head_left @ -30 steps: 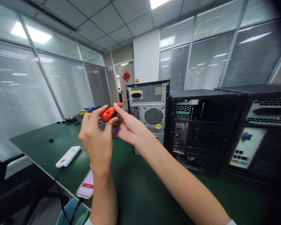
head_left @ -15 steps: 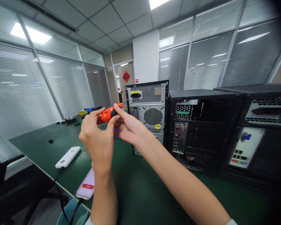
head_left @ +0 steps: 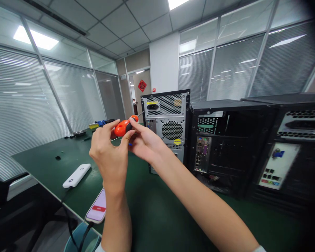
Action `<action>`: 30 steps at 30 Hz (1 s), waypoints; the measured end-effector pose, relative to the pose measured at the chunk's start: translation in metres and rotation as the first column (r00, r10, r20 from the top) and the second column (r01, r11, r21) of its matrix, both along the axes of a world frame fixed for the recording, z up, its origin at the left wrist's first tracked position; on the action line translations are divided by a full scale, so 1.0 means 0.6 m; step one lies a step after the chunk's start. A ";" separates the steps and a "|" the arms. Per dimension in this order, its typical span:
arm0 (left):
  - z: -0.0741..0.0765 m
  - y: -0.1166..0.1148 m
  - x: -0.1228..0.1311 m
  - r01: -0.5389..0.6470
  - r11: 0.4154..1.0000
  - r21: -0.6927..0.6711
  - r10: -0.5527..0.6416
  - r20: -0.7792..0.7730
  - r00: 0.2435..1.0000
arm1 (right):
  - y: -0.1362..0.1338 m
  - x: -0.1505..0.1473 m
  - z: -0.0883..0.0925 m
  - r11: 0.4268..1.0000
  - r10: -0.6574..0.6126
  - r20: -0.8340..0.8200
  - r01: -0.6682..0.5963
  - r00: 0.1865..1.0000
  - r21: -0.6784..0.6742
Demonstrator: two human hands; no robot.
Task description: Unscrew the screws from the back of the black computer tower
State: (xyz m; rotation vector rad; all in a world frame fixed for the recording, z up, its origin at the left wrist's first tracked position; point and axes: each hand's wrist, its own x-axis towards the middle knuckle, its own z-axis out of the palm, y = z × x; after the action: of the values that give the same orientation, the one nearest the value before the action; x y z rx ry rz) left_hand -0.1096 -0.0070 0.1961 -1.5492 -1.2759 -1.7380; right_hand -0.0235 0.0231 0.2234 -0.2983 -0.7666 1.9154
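Observation:
Both my hands are raised above the green table (head_left: 152, 213) and meet on an orange-handled screwdriver (head_left: 123, 127). My left hand (head_left: 109, 157) pinches the orange handle with thumb and fingertips. My right hand (head_left: 144, 141) grips the same screwdriver near its black collar, index finger stretched along it. The thin metal shaft points up and right, its tip close to the top left corner of the rear panel of a computer tower (head_left: 168, 122) that stands just behind my hands.
Two more black towers (head_left: 225, 147) (head_left: 288, 150) stand to the right, rear panels facing me. A white power bank (head_left: 76, 175) and a phone (head_left: 97, 209) lie near the table's left edge, cables hanging down. A metal dish (head_left: 79, 132) and small parts sit farther back left.
Almost nothing has shifted; my hands and the screwdriver hold the same place, with only a slight turn of the fingers on the handle.

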 end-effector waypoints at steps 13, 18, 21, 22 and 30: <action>0.001 0.000 -0.008 0.004 1.000 0.002 -0.004 -0.046 0.999 | -0.003 -0.006 0.006 0.999 0.009 -0.126 -0.013 0.992 -0.033; 0.002 0.001 -0.010 0.013 1.000 0.001 -0.013 -0.065 0.998 | -0.003 -0.007 0.006 0.999 0.014 -0.148 -0.020 0.989 -0.042; 0.002 0.001 -0.012 0.010 1.000 0.001 -0.010 -0.076 0.997 | -0.004 -0.008 0.007 0.998 0.013 -0.165 -0.022 0.986 -0.056; 0.003 0.001 -0.013 0.009 1.000 0.001 -0.009 -0.081 0.997 | -0.004 -0.008 0.007 0.998 0.015 -0.170 -0.025 0.985 -0.055; 0.003 0.000 -0.019 0.020 1.000 0.010 -0.019 -0.103 0.995 | 0.000 -0.013 0.001 0.997 0.048 -0.210 -0.060 0.977 -0.050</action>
State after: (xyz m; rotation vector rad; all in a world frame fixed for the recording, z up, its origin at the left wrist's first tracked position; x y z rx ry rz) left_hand -0.1207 -0.0068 0.1977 -1.6282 -1.2023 -1.6519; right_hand -0.0316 0.0229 0.2239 -0.1087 -0.5870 1.9850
